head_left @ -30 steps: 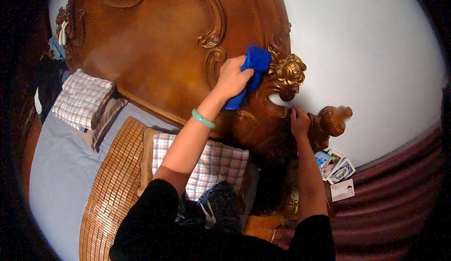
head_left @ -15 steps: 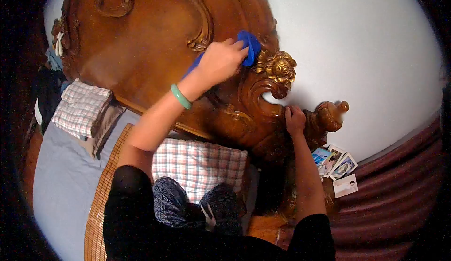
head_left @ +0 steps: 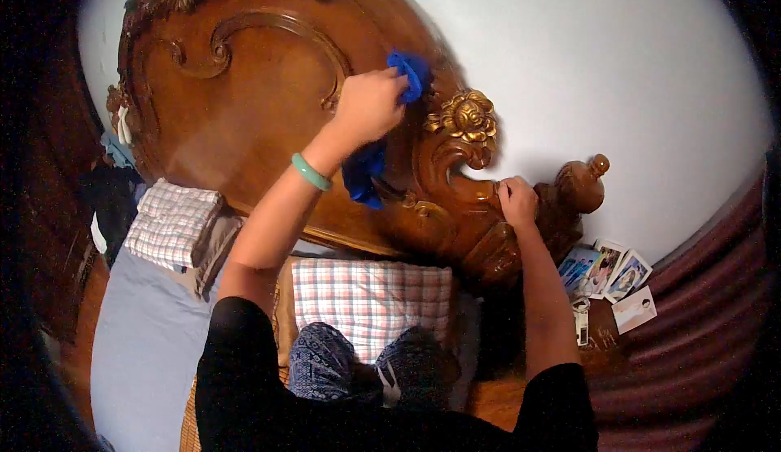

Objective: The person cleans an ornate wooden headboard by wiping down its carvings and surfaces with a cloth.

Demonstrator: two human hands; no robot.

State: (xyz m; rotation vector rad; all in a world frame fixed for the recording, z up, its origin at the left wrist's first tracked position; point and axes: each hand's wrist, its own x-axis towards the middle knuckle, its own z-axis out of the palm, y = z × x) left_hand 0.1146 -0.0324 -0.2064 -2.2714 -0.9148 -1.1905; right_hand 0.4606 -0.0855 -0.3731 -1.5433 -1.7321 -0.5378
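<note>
A blue cloth (head_left: 413,76) is bunched in my left hand (head_left: 368,109), which is closed on it and presses it against the carved wooden headboard (head_left: 260,126). A loose end of the cloth hangs below my wrist. A green bangle (head_left: 311,172) circles that wrist. To the right of the cloth is a gold carved flower (head_left: 470,118) on the headboard's edge. My right hand (head_left: 518,200) grips the scrolled lower end of the headboard, fingers curled over its edge, beside a turned wooden post (head_left: 582,183).
A checked pillow (head_left: 370,297) lies by my knees, and another folded checked pillow (head_left: 172,224) rests on the grey-blue sheet (head_left: 154,346). Several photos (head_left: 618,273) lie on a wooden stand at the right, near a dark red curtain (head_left: 691,362). A white wall (head_left: 586,61) rises behind.
The view has shifted, showing more of the headboard's top. My left hand has moved the cloth up along the edge, away from the gold flower. My right hand keeps its hold.
</note>
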